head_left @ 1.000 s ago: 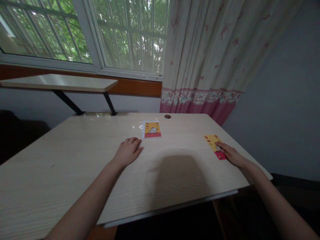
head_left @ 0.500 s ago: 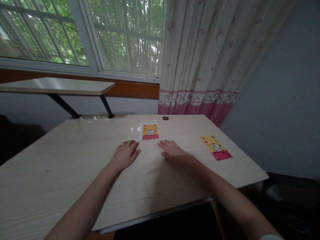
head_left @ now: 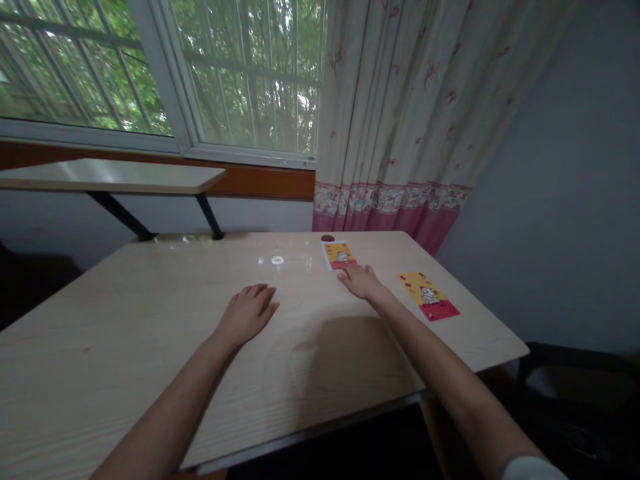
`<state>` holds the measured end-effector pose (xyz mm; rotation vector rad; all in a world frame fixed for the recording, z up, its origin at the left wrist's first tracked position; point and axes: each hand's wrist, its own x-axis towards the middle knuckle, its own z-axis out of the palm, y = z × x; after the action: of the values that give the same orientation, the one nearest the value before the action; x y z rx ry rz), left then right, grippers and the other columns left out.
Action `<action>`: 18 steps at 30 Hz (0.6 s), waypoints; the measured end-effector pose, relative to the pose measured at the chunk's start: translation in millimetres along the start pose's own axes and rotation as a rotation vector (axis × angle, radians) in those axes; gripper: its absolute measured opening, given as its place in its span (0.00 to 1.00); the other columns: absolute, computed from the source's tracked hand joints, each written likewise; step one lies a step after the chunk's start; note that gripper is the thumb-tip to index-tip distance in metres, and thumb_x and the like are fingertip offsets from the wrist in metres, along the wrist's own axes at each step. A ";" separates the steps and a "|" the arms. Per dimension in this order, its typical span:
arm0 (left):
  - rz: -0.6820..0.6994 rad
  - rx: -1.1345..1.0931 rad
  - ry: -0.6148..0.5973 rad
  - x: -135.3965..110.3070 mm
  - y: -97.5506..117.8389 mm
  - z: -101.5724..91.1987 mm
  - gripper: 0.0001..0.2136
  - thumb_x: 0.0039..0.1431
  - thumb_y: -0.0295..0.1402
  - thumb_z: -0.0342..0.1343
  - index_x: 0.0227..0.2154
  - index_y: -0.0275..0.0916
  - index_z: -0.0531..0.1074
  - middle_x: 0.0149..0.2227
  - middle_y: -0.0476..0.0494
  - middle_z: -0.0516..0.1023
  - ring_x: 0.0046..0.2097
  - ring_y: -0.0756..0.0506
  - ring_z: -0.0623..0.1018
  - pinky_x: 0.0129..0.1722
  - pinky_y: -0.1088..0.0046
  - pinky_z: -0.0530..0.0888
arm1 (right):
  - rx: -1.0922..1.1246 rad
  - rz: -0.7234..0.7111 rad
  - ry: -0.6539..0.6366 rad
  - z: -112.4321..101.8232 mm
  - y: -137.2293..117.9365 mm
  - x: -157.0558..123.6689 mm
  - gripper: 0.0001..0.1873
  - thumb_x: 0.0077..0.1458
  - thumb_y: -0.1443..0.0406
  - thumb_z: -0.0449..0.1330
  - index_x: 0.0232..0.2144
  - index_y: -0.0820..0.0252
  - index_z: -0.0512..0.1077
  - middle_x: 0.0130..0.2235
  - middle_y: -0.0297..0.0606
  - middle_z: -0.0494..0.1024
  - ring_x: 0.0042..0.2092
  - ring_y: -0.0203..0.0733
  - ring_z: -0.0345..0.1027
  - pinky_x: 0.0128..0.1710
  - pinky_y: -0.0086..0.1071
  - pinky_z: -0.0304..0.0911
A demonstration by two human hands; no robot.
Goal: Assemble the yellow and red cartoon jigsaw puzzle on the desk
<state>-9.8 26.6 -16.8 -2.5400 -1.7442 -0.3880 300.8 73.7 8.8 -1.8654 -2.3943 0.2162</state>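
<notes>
My right hand (head_left: 361,280) rests with its fingertips on the near edge of a yellow-and-red card (head_left: 339,253). This card has a white border and a white cartoon animal, and its near right corner is partly covered by the fingers. The thumb sits a little apart from them, and no grip around the card shows. My left hand (head_left: 247,313) lies palm down on the table with its fingers stretched out, holding nothing. Further right lies a second yellow-and-red card (head_left: 429,295) with a similar picture, untouched by either hand.
The pale wooden table (head_left: 165,300) has a round cable hole (head_left: 328,238) near its back edge. A raised shelf (head_left: 125,175) on black supports stands at the back left. Behind are a barred window (head_left: 250,80) and a patterned curtain (head_left: 400,120). A dark chair (head_left: 565,360) is at the right.
The white-bordered card has slid right and slightly back across the table, with my right hand now at its near edge. My left hand stays in place. The view has shifted slightly.
</notes>
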 end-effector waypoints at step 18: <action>-0.011 -0.016 -0.012 -0.3 1.2 -1.6 0.21 0.61 0.43 0.40 0.51 0.39 0.67 0.54 0.37 0.69 0.54 0.38 0.67 0.52 0.57 0.66 | 0.043 0.310 0.030 -19.4 175.6 -41.3 0.25 0.62 0.53 0.39 0.51 0.57 0.66 0.54 0.46 0.70 0.55 0.53 0.62 0.56 0.62 0.40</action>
<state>-9.0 25.5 -15.2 -2.5499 -1.7663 -0.3901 481.9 76.8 -1.8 -2.1944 -2.0538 0.2582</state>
